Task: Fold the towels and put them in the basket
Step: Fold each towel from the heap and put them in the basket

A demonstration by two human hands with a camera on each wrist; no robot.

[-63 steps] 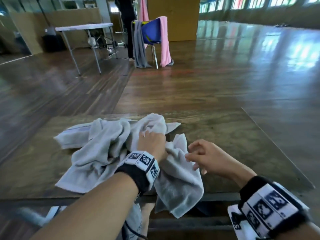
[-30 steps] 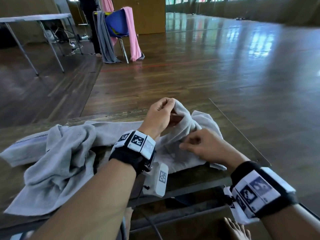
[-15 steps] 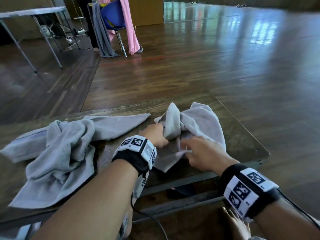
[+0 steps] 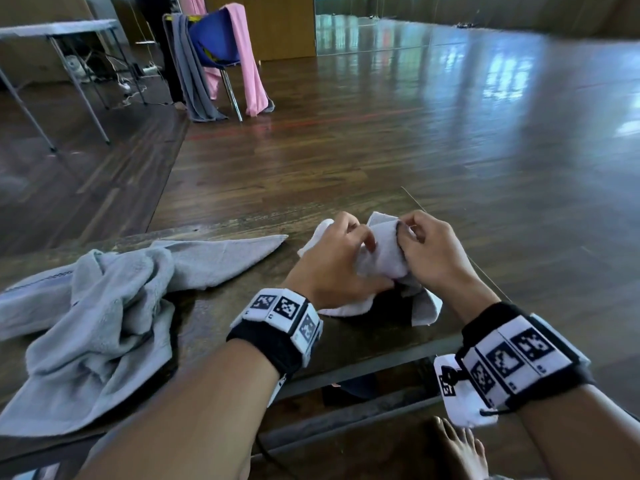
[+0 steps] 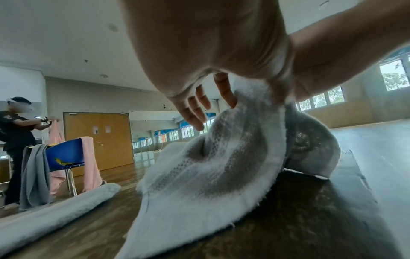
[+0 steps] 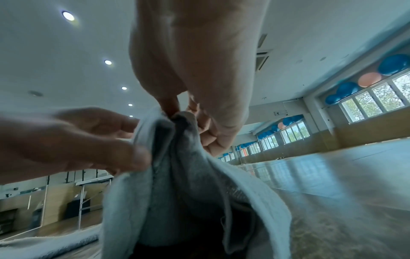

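Observation:
A small pale grey towel [image 4: 381, 258] is bunched up between both hands, over the right part of the dark wooden table [image 4: 242, 317]. My left hand [image 4: 332, 261] holds its left side, thumb pressed into the cloth. With thumb and forefinger, my right hand [image 4: 429, 251] pinches the top edge. The lower corners hang down onto the table. The left wrist view shows the small towel [image 5: 210, 175] draping from the palm. In the right wrist view the small towel [image 6: 177, 175] hangs from the pinch. A larger grey towel [image 4: 104, 317] lies crumpled to the left. No basket is in view.
The table's near edge runs just below my wrists, with my bare foot [image 4: 460, 452] under it. Far back stands a blue chair [image 4: 214, 39] draped with a pink cloth [image 4: 247, 64] and a grey cloth [image 4: 188, 71]. A folding table [image 4: 59, 27] and a person [image 5: 13, 140] are beside it.
The small towel was pulled right, apart from the large one. Since half a second ago both hands have raised it off the table, and the right hand now pinches its top edge.

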